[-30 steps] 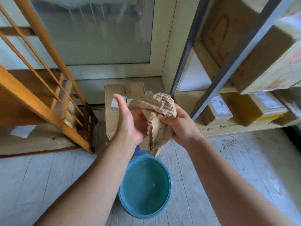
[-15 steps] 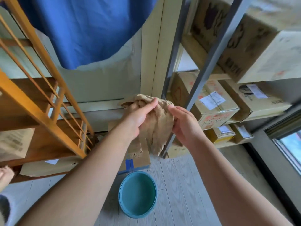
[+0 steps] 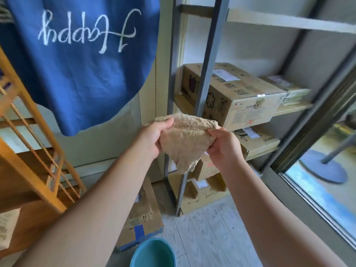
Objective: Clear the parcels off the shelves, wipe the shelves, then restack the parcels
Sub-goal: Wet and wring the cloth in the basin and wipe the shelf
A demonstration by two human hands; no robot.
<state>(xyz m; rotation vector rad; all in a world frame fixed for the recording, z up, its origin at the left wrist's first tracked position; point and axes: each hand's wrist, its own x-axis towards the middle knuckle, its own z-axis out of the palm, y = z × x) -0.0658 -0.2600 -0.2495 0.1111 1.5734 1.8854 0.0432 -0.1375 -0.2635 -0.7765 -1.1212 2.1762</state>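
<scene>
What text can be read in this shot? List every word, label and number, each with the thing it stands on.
"Happy": white handwriting, seen mirrored and upside down, on the blue hanging cloth.
Large brown cardboard box on the shelf: dark printed characters and drawings, too blurred to read.
White shipping label on top of that box: too small to read.
Lower cardboard box: label and print blurred, unreadable.

both hands (image 3: 154, 136) raised, fingers pinching

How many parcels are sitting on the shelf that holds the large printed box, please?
2: the large printed box at the left end of the shelf, and a smaller parcel beside it on the right; others could be hidden behind.
</scene>
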